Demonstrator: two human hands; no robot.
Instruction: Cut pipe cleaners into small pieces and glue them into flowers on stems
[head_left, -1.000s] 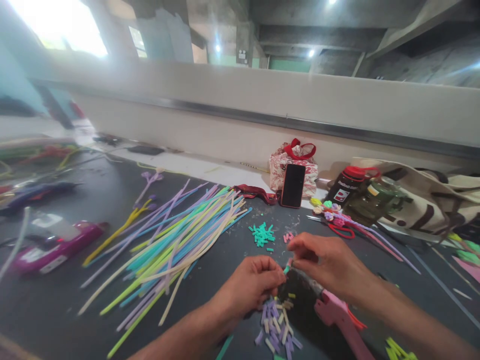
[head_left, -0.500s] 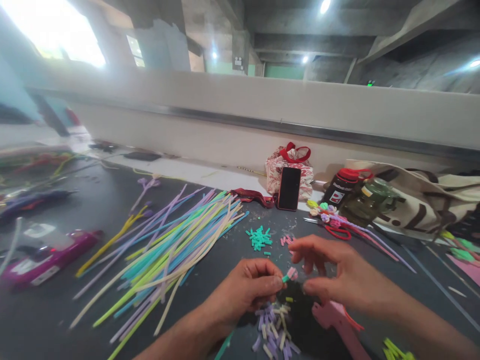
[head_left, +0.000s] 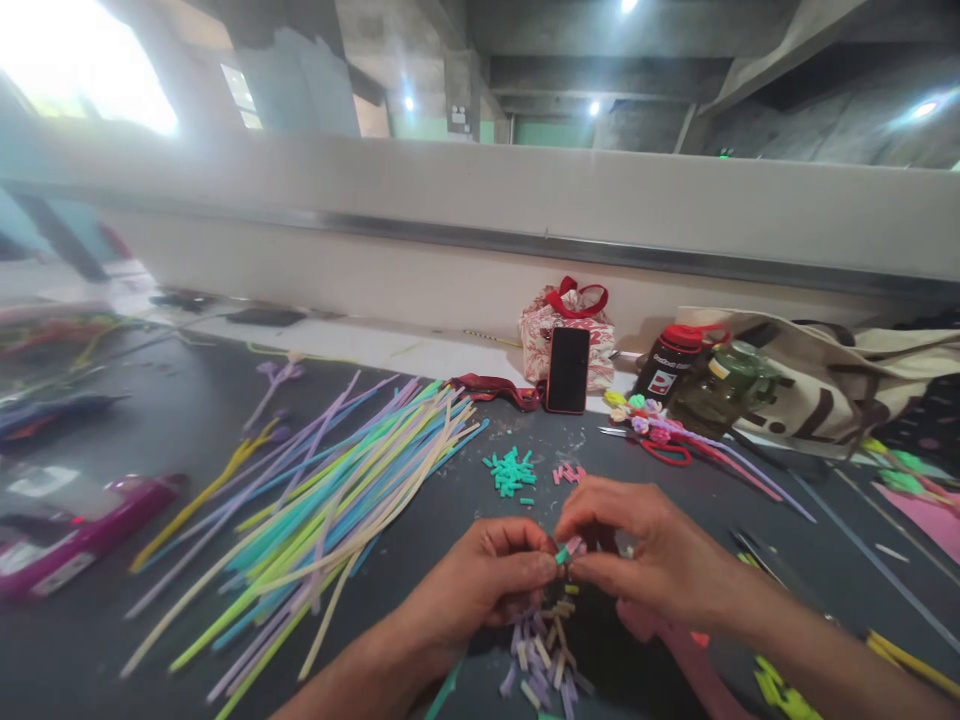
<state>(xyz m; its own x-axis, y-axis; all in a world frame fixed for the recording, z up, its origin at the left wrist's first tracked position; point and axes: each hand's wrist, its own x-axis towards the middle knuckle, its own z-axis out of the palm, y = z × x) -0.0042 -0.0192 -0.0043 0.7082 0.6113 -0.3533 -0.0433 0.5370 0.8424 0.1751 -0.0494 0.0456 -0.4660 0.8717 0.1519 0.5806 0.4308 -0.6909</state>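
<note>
My left hand (head_left: 517, 570) pinches a small flower-like piece (head_left: 565, 551), teal at its base and pink at its tip, probably cut from fuzzy craft stems. Thumb and fingers of my right hand (head_left: 630, 540) close around the pink end, so the piece sits between both hands. Just beyond lie a heap of short teal pieces (head_left: 511, 472) and a few pink ones (head_left: 568, 473). Below my hands is a pile of lilac and cream cut pieces (head_left: 544, 655). A pink tool (head_left: 682, 650), partly covered, lies under my right forearm.
Long coloured fuzzy stems (head_left: 322, 520) spread across the left of the dark table. A magenta device (head_left: 90, 530) lies farther left. Behind stand a phone (head_left: 567, 370), a patterned bag (head_left: 532, 335) and a red-capped bottle (head_left: 670, 365). Red-handled scissors (head_left: 666, 454) lie beside a stem bouquet (head_left: 652, 420).
My right hand has moved left and closed its fingers on the pink end of the small piece. The left hand keeps its pinch. The view has shifted slightly.
</note>
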